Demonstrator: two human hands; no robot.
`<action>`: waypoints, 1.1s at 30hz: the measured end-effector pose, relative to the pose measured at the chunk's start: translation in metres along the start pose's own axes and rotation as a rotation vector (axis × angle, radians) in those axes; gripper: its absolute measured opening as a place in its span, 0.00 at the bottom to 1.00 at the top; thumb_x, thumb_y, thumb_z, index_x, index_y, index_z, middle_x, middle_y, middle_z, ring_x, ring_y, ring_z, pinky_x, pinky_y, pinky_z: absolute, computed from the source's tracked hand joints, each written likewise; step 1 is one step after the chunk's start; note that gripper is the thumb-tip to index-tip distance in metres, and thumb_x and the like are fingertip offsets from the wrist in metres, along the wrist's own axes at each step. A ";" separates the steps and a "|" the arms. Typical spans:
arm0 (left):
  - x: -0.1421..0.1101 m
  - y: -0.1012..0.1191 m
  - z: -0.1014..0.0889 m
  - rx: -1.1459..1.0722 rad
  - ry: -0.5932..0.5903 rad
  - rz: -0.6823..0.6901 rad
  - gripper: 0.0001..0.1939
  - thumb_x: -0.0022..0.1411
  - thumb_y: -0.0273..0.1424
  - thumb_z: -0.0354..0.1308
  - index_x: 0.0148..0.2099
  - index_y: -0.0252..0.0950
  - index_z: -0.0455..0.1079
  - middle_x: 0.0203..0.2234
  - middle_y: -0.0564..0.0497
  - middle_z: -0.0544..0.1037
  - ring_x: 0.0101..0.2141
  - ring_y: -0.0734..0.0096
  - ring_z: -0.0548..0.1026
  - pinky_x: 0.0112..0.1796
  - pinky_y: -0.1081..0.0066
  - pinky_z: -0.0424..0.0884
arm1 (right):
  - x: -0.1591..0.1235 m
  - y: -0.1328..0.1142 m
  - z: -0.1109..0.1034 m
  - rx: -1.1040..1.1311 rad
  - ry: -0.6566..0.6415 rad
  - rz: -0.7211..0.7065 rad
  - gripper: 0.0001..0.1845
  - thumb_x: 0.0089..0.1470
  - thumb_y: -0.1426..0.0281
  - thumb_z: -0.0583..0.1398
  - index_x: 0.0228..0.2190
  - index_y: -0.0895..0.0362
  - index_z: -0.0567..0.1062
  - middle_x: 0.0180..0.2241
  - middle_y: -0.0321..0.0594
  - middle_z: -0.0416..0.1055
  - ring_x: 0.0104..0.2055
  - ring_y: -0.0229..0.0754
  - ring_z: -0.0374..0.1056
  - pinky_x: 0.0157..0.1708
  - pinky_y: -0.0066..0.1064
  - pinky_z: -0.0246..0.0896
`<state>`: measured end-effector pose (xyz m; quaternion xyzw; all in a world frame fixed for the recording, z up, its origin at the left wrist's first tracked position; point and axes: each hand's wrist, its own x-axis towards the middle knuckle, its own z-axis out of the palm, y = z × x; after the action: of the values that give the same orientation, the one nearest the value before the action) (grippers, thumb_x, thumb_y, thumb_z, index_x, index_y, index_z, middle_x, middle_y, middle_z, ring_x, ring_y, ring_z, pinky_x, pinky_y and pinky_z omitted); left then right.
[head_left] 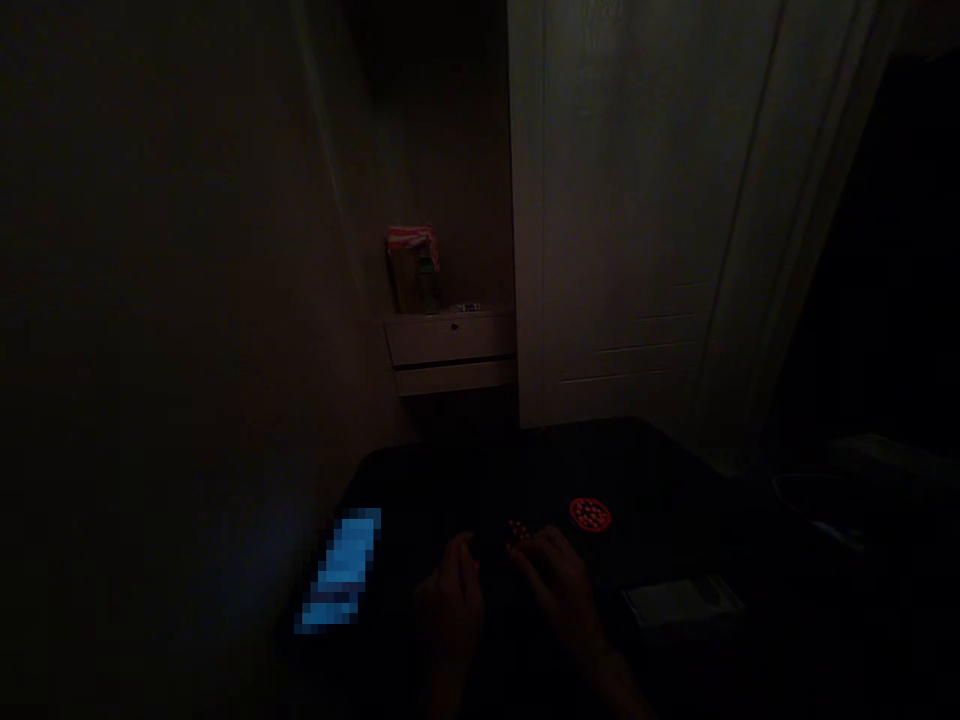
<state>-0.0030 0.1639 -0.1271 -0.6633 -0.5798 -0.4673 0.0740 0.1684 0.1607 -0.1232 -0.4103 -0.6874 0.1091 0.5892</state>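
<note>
The room is very dark, so detail on the hands is faint. My left hand (453,588) is over the dark table with its fingers curled together; a tiny red spot shows at its fingertips, too small to name. My right hand (556,572) reaches in from the right, fingers bent and tips pressed together beside a small cluster of red dots (518,530), perhaps small beads. Whether the fingers grip one of them cannot be made out. Beyond my right hand lies a round red-rimmed dish (590,514) with several small pale reddish pieces in it.
A glowing blurred screen (341,572) lies at the table's left edge. On the right is a flat pale rectangular item (682,602). Behind the dark table (450,470) stand a white door panel (622,220) and a drawer unit (454,340) bearing a bottle (427,285).
</note>
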 end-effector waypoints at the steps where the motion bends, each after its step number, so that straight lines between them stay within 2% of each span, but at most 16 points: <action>1: 0.000 0.000 0.000 -0.004 -0.009 -0.006 0.18 0.73 0.31 0.43 0.48 0.36 0.76 0.34 0.48 0.87 0.29 0.65 0.85 0.30 0.72 0.76 | 0.000 -0.001 0.000 0.005 0.007 0.000 0.13 0.68 0.60 0.59 0.34 0.53 0.78 0.33 0.39 0.75 0.35 0.43 0.73 0.37 0.33 0.69; 7: 0.000 -0.001 0.001 -0.027 -0.012 -0.021 0.18 0.73 0.31 0.44 0.48 0.36 0.76 0.31 0.49 0.86 0.28 0.66 0.84 0.29 0.74 0.75 | 0.001 -0.001 -0.001 0.008 0.090 -0.004 0.09 0.67 0.64 0.60 0.36 0.52 0.80 0.35 0.40 0.76 0.37 0.44 0.75 0.38 0.33 0.72; 14: -0.001 -0.002 0.002 -0.014 -0.004 -0.012 0.18 0.72 0.30 0.44 0.48 0.37 0.76 0.31 0.48 0.86 0.28 0.66 0.84 0.29 0.73 0.75 | -0.001 0.003 0.000 0.000 0.081 -0.038 0.10 0.66 0.70 0.59 0.46 0.50 0.80 0.41 0.41 0.79 0.42 0.46 0.76 0.44 0.36 0.73; 20: -0.001 0.000 0.001 -0.009 -0.005 -0.018 0.18 0.73 0.31 0.44 0.48 0.36 0.76 0.31 0.48 0.86 0.27 0.66 0.84 0.29 0.73 0.75 | 0.001 0.001 -0.001 -0.044 0.077 -0.063 0.07 0.66 0.71 0.60 0.41 0.51 0.80 0.37 0.40 0.79 0.40 0.45 0.76 0.41 0.36 0.73; 28: 0.000 0.004 -0.001 -0.030 0.015 -0.010 0.18 0.73 0.31 0.44 0.47 0.37 0.77 0.33 0.47 0.87 0.29 0.66 0.85 0.29 0.74 0.75 | 0.000 0.004 0.000 -0.198 0.011 -0.032 0.09 0.63 0.74 0.59 0.38 0.53 0.80 0.35 0.42 0.75 0.38 0.47 0.72 0.38 0.38 0.70; 33: 0.001 0.006 -0.003 -0.038 0.031 0.006 0.18 0.73 0.31 0.44 0.47 0.37 0.77 0.31 0.48 0.86 0.27 0.67 0.84 0.28 0.74 0.75 | -0.001 0.005 0.003 -0.392 -0.033 -0.061 0.09 0.59 0.77 0.62 0.35 0.53 0.81 0.35 0.43 0.75 0.39 0.49 0.70 0.43 0.42 0.66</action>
<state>0.0006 0.1613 -0.1220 -0.6590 -0.5677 -0.4882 0.0717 0.1683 0.1644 -0.1281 -0.4944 -0.7172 -0.0377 0.4896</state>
